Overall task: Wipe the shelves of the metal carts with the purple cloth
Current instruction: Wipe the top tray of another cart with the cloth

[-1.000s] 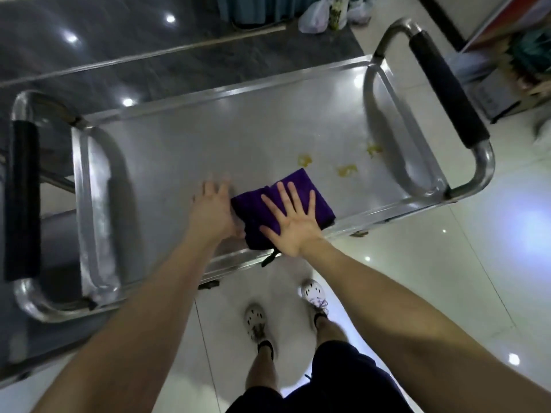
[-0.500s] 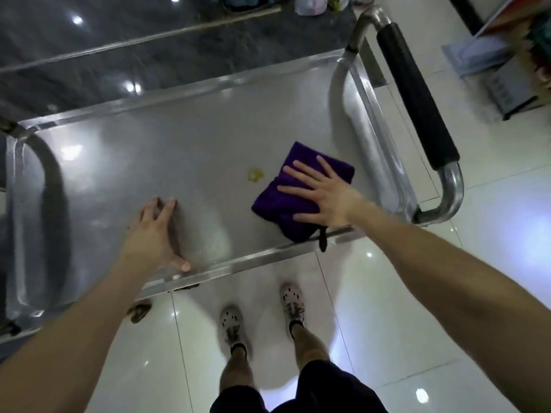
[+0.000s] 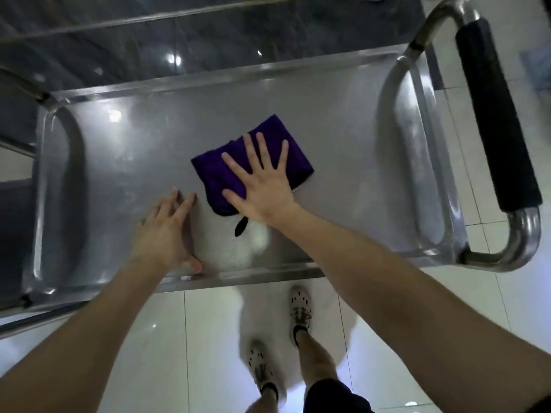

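Note:
A folded purple cloth (image 3: 214, 171) lies near the middle of the metal cart's top shelf (image 3: 337, 138). My right hand (image 3: 259, 183) presses flat on the cloth with fingers spread and straight. My left hand (image 3: 167, 231) rests on the bare shelf to the left of the cloth, fingers straight, thumb at the shelf's near rim. A small dark tag sticks out from the cloth's near edge. No yellow stains show on the shelf.
The cart has a raised rim (image 3: 238, 278) and a tubular handle with a black grip (image 3: 495, 114) at the right end. Another metal loop (image 3: 44, 186) closes the left end. Dark stone flooring lies beyond the cart; pale tiles and my feet (image 3: 299, 308) are below.
My right hand has slid the cloth leftward from the right end to the shelf's middle. The yellow spot seen earlier is gone from view. My left hand stays on the shelf.

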{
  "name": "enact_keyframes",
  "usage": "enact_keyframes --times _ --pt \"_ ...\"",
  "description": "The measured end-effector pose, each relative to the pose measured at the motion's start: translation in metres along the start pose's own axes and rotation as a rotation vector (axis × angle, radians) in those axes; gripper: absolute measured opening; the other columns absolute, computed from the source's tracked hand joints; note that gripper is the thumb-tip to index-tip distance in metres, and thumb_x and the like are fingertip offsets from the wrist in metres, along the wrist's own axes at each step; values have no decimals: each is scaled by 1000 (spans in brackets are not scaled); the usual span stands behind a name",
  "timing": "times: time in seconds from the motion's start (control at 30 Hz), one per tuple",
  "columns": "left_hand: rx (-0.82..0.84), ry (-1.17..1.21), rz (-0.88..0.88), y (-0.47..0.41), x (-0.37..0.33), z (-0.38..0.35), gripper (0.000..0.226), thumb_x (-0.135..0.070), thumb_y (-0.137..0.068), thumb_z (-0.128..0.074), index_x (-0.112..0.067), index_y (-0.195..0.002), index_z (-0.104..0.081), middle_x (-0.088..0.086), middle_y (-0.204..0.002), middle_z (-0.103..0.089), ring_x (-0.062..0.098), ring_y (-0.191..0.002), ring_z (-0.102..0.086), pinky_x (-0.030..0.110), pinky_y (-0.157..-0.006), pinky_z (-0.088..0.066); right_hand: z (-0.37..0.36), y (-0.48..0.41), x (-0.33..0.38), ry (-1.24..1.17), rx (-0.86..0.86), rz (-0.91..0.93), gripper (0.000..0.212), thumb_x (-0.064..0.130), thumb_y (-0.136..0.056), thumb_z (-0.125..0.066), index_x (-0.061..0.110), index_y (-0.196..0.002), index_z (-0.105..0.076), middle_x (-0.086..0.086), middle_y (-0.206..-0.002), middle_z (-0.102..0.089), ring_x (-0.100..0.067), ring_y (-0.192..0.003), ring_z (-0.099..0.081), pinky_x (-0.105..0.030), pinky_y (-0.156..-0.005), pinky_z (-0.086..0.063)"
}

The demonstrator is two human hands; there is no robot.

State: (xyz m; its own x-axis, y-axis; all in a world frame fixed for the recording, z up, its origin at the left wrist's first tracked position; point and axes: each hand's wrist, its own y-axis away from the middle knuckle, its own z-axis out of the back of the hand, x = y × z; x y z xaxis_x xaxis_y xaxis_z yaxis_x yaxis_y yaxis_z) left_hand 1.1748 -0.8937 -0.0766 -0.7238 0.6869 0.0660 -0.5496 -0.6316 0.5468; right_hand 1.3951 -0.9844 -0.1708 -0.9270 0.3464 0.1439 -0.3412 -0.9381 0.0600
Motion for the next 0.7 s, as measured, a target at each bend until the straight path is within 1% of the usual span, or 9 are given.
enact_keyframes --times 0.07,0.17,0.23,0.33,0.43,0.47,0.53,0.63,0.7 --pt "5 -5 14 1 1 -1 176 -67 -41 -104 -41 -171 11 -1 -182 5 34 -165 -12 63 -125 -36 -1 -5 4 18 14 123 84 83 -99 -22 41 -171 -20 -19 -180 -4 -45 -165 4 -82 -119 2" --pt "17 -4 20 -1 0 0 177 -66 -41 -105 -41 -171 12 -1 -182 6 35 -165 -12 63 -125 -34 6 -32 -8 31 38 203 85 87 -98 -14 45 -171 -15 -16 -181 -2 -43 -166 6 -80 -120 5" --pt "20 -10 22 -2 -1 0 176 -66 -40 -105 -40 -172 9 0 -182 5 36 -165 -11 62 -126 -33 12 -59 -8 18 62 166 85 88 -96 -12 47 -171 -13 -14 -181 1 -41 -166 10 -79 -120 7" --pt "21 -14 18 -3 2 -2 175 -70 -40 -103 -40 -172 7 0 -182 5 36 -165 -13 61 -128 -30 23 -97 -1 -23 89 57 84 86 -96 -13 47 -171 -11 -14 -181 3 -41 -165 12 -78 -120 9" --pt "-6 -19 14 -2 6 -3 175 -74 -37 -102 -44 -172 5 -1 -182 2 35 -165 -16 60 -129 -28 30 -115 -27 -52 87 18 80 82 -98 -15 47 -171 -13 -8 -182 0 -36 -167 9 -75 -122 12" --pt "-12 -16 17 -2 6 -3 175 -74 -36 -102 -45 -172 5 -2 -182 2 35 -164 -18 60 -128 -30 33 -116 -45 -63 73 -15 79 80 -99 -16 48 -170 -15 -5 -182 -2 -33 -167 7 -74 -123 12" --pt "-11 -9 25 -1 5 -2 175 -73 -36 -103 -46 -172 4 -3 -182 2 35 -164 -18 61 -127 -33 40 -111 -93 -88 49 -148 77 77 -98 -22 48 -170 -19 -2 -182 -4 -30 -167 4 -73 -124 11" --pt "-12 -3 25 -1 3 -1 174 -73 -36 -102 -47 -171 4 -4 -182 2 35 -164 -19 59 -126 -35 53 -86 -173 -85 42 -428 79 76 -98 -25 46 -170 -18 -2 -182 -3 -29 -167 4 -74 -125 10" --pt "-28 3 11 0 2 -1 173 -73 -36 -102 -47 -171 4 -4 -182 1 34 -163 -20 58 -126 -37 59 -66 -204 -96 21 -591 79 76 -98 -26 44 -171 -17 -4 -182 -2 -31 -167 5 -75 -125 9"
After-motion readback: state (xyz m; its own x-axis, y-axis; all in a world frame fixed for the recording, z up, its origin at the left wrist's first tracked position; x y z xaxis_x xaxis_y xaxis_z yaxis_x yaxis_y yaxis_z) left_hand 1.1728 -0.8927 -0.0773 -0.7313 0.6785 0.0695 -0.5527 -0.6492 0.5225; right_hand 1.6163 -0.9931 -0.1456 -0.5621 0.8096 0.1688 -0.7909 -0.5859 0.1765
